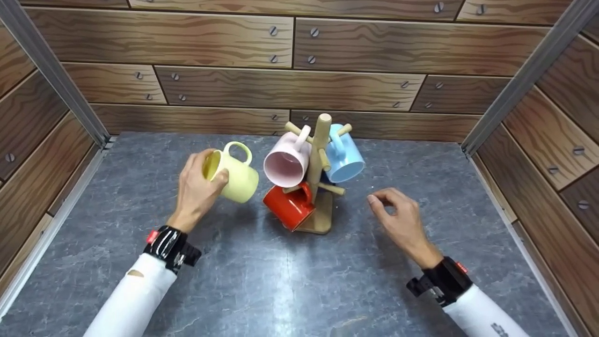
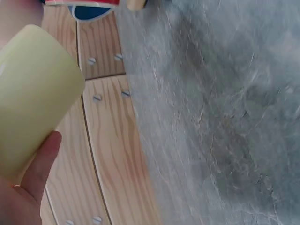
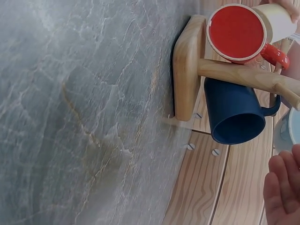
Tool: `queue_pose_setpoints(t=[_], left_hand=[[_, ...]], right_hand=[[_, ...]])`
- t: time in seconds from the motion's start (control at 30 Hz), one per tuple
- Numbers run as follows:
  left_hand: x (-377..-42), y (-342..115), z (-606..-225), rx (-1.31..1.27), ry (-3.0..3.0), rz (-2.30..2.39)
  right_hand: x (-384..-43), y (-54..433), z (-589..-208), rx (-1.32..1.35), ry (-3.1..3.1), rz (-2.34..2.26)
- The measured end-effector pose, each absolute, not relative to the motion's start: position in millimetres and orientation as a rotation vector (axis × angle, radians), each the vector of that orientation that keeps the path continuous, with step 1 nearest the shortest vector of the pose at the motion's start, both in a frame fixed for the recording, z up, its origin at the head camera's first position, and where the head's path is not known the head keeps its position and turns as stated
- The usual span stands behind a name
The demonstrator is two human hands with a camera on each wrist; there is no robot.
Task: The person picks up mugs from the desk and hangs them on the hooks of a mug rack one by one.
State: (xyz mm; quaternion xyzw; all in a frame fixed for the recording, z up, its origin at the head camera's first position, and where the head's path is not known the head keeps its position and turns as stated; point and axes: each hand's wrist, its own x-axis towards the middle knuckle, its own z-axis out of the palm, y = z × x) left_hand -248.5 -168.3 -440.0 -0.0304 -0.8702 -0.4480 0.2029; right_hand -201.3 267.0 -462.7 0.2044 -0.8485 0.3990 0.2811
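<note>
My left hand (image 1: 197,185) grips a pale yellow mug (image 1: 241,180) at its rim, thumb on the outside. The mug is tilted off the table, left of a wooden mug tree (image 1: 323,133), its handle upward. On the tree's upper pegs hang a pink mug (image 1: 281,164) and a light blue mug (image 1: 347,161). Lower down hangs a red mug (image 1: 286,206). A dark blue mug (image 3: 234,105) hangs low too, seen in the right wrist view but mostly hidden from the head view. To the right of the tree, my right hand (image 1: 403,219) hovers empty, fingers loosely bent.
The tree's square base (image 1: 320,222) stands on a grey marbled tabletop (image 1: 243,281). A front peg (image 1: 324,160) and a lower right peg (image 1: 332,188) stick out bare. Wood-patterned walls (image 1: 224,86) close in the back and sides.
</note>
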Motion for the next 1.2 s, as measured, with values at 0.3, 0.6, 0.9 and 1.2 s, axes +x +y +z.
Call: queue_pose_setpoints(t=[0.3,0.6,0.9,1.2], left_hand=[[-225,-169,-438,-0.269,-2.368,-1.302],[-202,-161,-444,-0.489,-2.284,-1.368],[-193,-144,-445,-0.760,-2.261,-1.366],[-190,-115,-443,-0.939,-2.233,-1.391]], right_hand=[[-200,262,-465,0.593,-2.236,1.056],[-187,235,-456,0.633,-2.266,1.142],[-182,209,-451,0.763,-2.273,1.147],[-179,190,-438,0.838,-2.298,1.208]])
